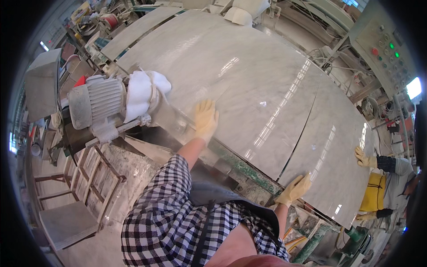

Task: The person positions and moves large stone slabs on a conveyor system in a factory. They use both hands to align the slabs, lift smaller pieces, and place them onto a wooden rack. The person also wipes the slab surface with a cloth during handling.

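Note:
A large, glossy grey stone slab (231,98) lies in front of me. A narrow dark seam parts it from a second polished slab (333,151) on the right. My left hand (206,119), in a cream-coloured glove, rests flat near the first slab's front edge, fingers stretched forward. My right hand (294,189), gloved alike, lies on the front edge of the right slab, just right of the seam, fingers extended. Neither hand grips anything. Close to my left hand stands a dusty motor (98,100), with white cloth (147,93) wrapped beside it.
A co-worker's gloved hand (364,158) touches the right slab's far end; that person wears a yellow apron (372,192). A control panel (384,49) with lit green buttons hangs at upper right. Green-painted framework (249,173) runs below the front edge. A wooden frame (91,178) stands at lower left.

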`<act>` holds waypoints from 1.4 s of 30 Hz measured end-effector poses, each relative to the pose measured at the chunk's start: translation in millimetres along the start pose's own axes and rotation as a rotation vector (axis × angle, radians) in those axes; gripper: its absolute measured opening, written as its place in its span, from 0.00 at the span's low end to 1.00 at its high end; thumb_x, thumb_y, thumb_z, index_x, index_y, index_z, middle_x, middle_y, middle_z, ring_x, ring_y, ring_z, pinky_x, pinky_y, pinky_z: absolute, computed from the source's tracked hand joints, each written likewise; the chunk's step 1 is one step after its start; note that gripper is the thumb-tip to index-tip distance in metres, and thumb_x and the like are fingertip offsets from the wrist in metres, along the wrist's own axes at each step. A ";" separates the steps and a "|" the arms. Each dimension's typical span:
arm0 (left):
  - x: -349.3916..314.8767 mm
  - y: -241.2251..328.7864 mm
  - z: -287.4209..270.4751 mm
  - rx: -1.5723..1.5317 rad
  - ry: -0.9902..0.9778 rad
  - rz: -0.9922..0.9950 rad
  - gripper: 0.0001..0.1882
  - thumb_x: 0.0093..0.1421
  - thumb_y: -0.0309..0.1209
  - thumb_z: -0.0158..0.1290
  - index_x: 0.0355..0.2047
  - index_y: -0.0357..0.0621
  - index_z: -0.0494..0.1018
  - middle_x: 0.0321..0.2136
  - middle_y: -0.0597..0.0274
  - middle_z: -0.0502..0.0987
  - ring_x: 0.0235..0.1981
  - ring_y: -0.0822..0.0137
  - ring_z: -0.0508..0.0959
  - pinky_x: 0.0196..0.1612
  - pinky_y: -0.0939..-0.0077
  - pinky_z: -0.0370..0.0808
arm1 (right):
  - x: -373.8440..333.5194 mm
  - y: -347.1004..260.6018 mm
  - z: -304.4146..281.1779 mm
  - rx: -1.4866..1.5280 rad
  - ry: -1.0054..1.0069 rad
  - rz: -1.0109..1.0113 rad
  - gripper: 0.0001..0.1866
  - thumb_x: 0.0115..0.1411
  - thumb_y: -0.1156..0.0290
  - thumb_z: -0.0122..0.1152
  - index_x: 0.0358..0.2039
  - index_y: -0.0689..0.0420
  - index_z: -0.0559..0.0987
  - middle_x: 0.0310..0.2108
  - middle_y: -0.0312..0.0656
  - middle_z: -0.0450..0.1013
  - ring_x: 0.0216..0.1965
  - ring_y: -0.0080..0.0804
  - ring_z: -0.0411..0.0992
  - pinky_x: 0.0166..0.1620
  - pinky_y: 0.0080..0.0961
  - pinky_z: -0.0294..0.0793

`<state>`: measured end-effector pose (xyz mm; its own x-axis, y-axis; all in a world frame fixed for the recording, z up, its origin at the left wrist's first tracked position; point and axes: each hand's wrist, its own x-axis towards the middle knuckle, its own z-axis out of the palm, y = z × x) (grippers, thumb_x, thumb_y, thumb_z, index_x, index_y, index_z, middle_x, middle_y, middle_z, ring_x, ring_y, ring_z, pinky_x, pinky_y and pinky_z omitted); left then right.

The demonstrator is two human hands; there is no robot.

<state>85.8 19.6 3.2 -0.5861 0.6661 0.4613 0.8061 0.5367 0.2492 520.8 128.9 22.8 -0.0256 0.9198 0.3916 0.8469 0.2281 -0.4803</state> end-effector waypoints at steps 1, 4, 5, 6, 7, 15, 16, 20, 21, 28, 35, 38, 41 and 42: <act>-0.4 0.0 -1.5 -0.007 0.006 0.004 0.27 0.65 0.37 0.52 0.61 0.37 0.71 0.63 0.45 0.71 0.66 0.45 0.66 0.72 0.49 0.56 | -0.6 -0.6 -0.7 -0.019 0.002 -0.006 0.22 0.74 0.68 0.47 0.63 0.66 0.72 0.61 0.57 0.72 0.63 0.60 0.65 0.66 0.48 0.61; 0.1 0.5 -2.8 -0.017 0.009 -0.001 0.27 0.64 0.37 0.53 0.61 0.37 0.72 0.63 0.45 0.71 0.66 0.45 0.66 0.72 0.49 0.56 | -0.5 -0.2 0.3 -0.018 0.026 -0.028 0.22 0.74 0.69 0.47 0.63 0.66 0.72 0.60 0.57 0.72 0.63 0.59 0.65 0.66 0.48 0.61; 0.0 0.5 -2.5 -0.018 0.012 -0.005 0.27 0.64 0.37 0.53 0.61 0.37 0.72 0.63 0.45 0.71 0.66 0.45 0.67 0.72 0.49 0.56 | -0.4 0.8 0.4 -0.022 0.027 -0.035 0.22 0.74 0.69 0.47 0.63 0.66 0.72 0.60 0.57 0.72 0.63 0.59 0.65 0.66 0.48 0.61; 0.1 0.1 -1.7 -0.019 0.016 -0.008 0.26 0.64 0.37 0.53 0.60 0.37 0.72 0.63 0.45 0.71 0.66 0.45 0.67 0.72 0.49 0.56 | -0.1 1.7 0.6 -0.023 0.028 -0.041 0.22 0.74 0.69 0.47 0.63 0.66 0.72 0.60 0.57 0.72 0.63 0.59 0.65 0.67 0.47 0.61; 0.1 -0.4 -1.2 -0.019 0.020 -0.010 0.26 0.64 0.37 0.53 0.60 0.37 0.72 0.63 0.45 0.71 0.66 0.45 0.67 0.72 0.49 0.56 | 0.0 2.7 0.8 -0.026 0.028 -0.046 0.22 0.74 0.69 0.47 0.63 0.65 0.72 0.60 0.57 0.72 0.62 0.59 0.66 0.67 0.47 0.61; -0.8 -0.8 -4.3 -0.017 0.022 -0.003 0.26 0.64 0.37 0.53 0.59 0.37 0.73 0.62 0.45 0.72 0.66 0.46 0.67 0.71 0.50 0.57 | -1.3 5.8 -0.5 0.022 0.029 -0.052 0.22 0.73 0.69 0.47 0.63 0.64 0.72 0.60 0.56 0.73 0.62 0.58 0.67 0.68 0.48 0.59; -0.5 -0.5 -5.0 -0.015 0.027 0.002 0.26 0.64 0.37 0.53 0.59 0.37 0.73 0.62 0.45 0.72 0.66 0.46 0.67 0.71 0.50 0.57 | -0.9 5.9 -0.3 -0.006 0.036 -0.061 0.22 0.73 0.69 0.47 0.63 0.64 0.72 0.60 0.56 0.73 0.62 0.58 0.67 0.68 0.48 0.59; 0.6 -0.9 -8.0 -0.016 0.023 0.008 0.26 0.63 0.37 0.54 0.59 0.36 0.73 0.62 0.46 0.72 0.66 0.46 0.67 0.71 0.50 0.57 | -1.5 6.8 -0.2 -0.031 0.043 -0.040 0.22 0.73 0.69 0.48 0.63 0.65 0.72 0.60 0.57 0.73 0.61 0.58 0.67 0.67 0.48 0.61; 0.7 -1.0 -8.6 -0.020 0.024 0.006 0.26 0.63 0.37 0.54 0.59 0.36 0.73 0.62 0.46 0.72 0.66 0.46 0.67 0.71 0.50 0.57 | -1.4 7.2 -0.1 -0.028 0.028 -0.010 0.22 0.73 0.69 0.48 0.63 0.65 0.72 0.60 0.57 0.73 0.61 0.58 0.67 0.66 0.47 0.62; 0.6 -2.0 -9.5 -0.012 -0.003 -0.016 0.26 0.63 0.37 0.53 0.59 0.36 0.73 0.62 0.45 0.72 0.66 0.46 0.66 0.71 0.51 0.57 | -1.4 10.6 -1.0 -0.056 0.019 -0.017 0.21 0.73 0.68 0.48 0.62 0.66 0.72 0.60 0.59 0.71 0.60 0.58 0.68 0.62 0.46 0.66; -1.8 -3.3 -9.8 -0.003 0.016 -0.024 0.26 0.63 0.36 0.54 0.59 0.35 0.72 0.62 0.45 0.72 0.66 0.46 0.67 0.71 0.52 0.57 | -1.3 16.9 4.7 -0.083 0.055 -0.071 0.21 0.74 0.68 0.48 0.60 0.68 0.73 0.57 0.61 0.73 0.59 0.60 0.68 0.63 0.48 0.66; -1.7 -1.6 -10.5 -0.019 0.023 -0.030 0.26 0.63 0.36 0.54 0.60 0.36 0.72 0.62 0.45 0.72 0.66 0.46 0.67 0.71 0.52 0.57 | -1.2 19.5 5.0 -0.108 0.069 -0.075 0.21 0.74 0.67 0.48 0.60 0.68 0.73 0.57 0.62 0.72 0.60 0.61 0.68 0.63 0.49 0.65; -1.2 -0.7 -11.5 -0.023 0.021 -0.041 0.26 0.63 0.36 0.54 0.60 0.36 0.72 0.62 0.45 0.72 0.66 0.46 0.67 0.71 0.52 0.57 | -1.3 20.2 4.1 -0.109 0.067 -0.081 0.21 0.74 0.68 0.49 0.60 0.69 0.73 0.57 0.63 0.72 0.60 0.61 0.68 0.63 0.50 0.65; -0.9 -0.9 -11.7 -0.024 0.018 -0.041 0.26 0.63 0.36 0.54 0.60 0.36 0.72 0.62 0.45 0.72 0.66 0.45 0.67 0.71 0.52 0.57 | -1.4 19.8 3.9 -0.087 0.059 -0.076 0.21 0.73 0.68 0.49 0.60 0.69 0.73 0.57 0.63 0.72 0.60 0.61 0.68 0.63 0.49 0.65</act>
<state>86.5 12.4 12.5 -0.6173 0.6342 0.4655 0.7833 0.5504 0.2888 535.5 133.4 9.6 -0.0625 0.8797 0.4714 0.8869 0.2656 -0.3781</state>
